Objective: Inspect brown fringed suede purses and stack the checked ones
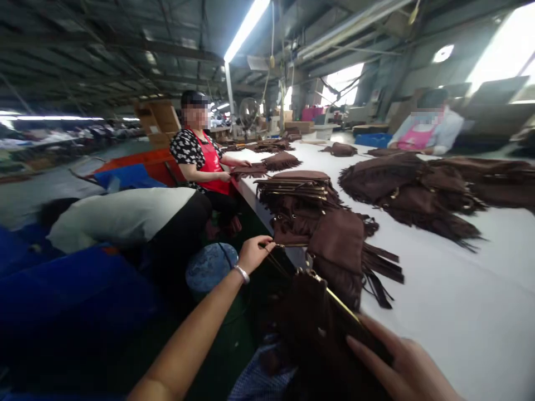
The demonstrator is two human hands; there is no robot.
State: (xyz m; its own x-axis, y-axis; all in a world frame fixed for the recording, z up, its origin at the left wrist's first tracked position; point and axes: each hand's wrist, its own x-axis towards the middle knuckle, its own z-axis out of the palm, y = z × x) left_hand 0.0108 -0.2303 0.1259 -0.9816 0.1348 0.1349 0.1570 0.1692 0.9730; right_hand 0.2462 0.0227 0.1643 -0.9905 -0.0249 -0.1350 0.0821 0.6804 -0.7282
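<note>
My left hand point(254, 254), with a bracelet on its wrist, is closed in a pinch on a thin dark strap point(276, 262) beside the table edge. The strap runs down towards a dark brown bag point(311, 312) in front of me. My right hand point(397, 356) grips this bag by its upper side, thumb and fingers along the gold-coloured metal zip edge. The bag's lower part is in shadow. Just beyond it, a brown fringed bag point(340, 239) lies on the white table point(451, 289), its fringe spread to the right.
A stack of brown bags point(298, 189) stands at the table's left edge, and a larger heap point(409, 184) lies farther right. A person in a red apron point(211, 159) handles brown pieces. Another bends over blue sheeting point(75, 295). A round blue-topped stool point(211, 266) stands left.
</note>
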